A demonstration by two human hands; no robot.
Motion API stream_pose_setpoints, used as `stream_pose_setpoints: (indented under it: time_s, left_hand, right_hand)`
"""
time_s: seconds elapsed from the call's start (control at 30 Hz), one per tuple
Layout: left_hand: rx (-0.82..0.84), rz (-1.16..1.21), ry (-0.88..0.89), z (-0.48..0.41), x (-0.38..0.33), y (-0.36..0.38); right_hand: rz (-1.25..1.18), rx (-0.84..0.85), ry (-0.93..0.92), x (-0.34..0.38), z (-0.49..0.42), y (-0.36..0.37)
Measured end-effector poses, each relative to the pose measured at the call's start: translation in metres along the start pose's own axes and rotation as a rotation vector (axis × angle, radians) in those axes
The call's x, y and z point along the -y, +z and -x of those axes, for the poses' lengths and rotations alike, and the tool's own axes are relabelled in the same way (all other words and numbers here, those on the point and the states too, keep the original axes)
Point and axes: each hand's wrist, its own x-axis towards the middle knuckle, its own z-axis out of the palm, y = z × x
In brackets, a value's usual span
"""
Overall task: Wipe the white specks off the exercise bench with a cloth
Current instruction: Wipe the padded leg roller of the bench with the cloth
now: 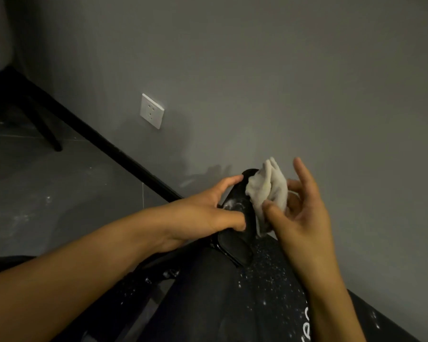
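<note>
The black exercise bench (245,297) runs from the bottom right toward the wall, its pad dotted with white specks. At its far end a narrow black padded part (237,243) rises toward the wall, with a whitish smear near its middle. My left hand (208,211) grips this part from the left side. A crumpled white cloth (267,191) is pressed against the right side of it, held by my right hand (299,208) between thumb and palm, with the other fingers spread.
A grey wall stands close behind the bench, with a white socket plate (151,111) low on it. A black skirting strip (104,141) runs along the floor. A dark chair leg (47,134) stands at the far left. The grey floor (47,198) shows white dust.
</note>
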Motion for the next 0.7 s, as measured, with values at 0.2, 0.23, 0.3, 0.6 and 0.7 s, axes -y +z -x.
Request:
stream_pose_setpoints:
  time_s: [0.2, 0.23, 0.3, 0.6, 0.7]
  left_hand:
    - [0.006, -0.005, -0.008, -0.002, 0.000, 0.000]
    - [0.007, -0.014, -0.009, -0.002, 0.000, 0.001]
    - [0.007, -0.032, -0.018, -0.001, 0.000, 0.000]
    - [-0.024, -0.009, 0.030, -0.004, 0.002, 0.004]
    - [-0.013, -0.005, 0.039, -0.004, 0.003, 0.003]
  right_hand:
    - [-0.124, -0.154, 0.110, -0.010, 0.009, 0.000]
    - [-0.098, -0.211, 0.116, -0.012, 0.011, -0.005]
    - [0.040, -0.303, 0.121, -0.016, 0.013, -0.017]
    - [0.286, 0.025, -0.213, -0.020, 0.019, 0.003]
    - [0.163, 0.154, -0.165, -0.025, 0.012, 0.006]
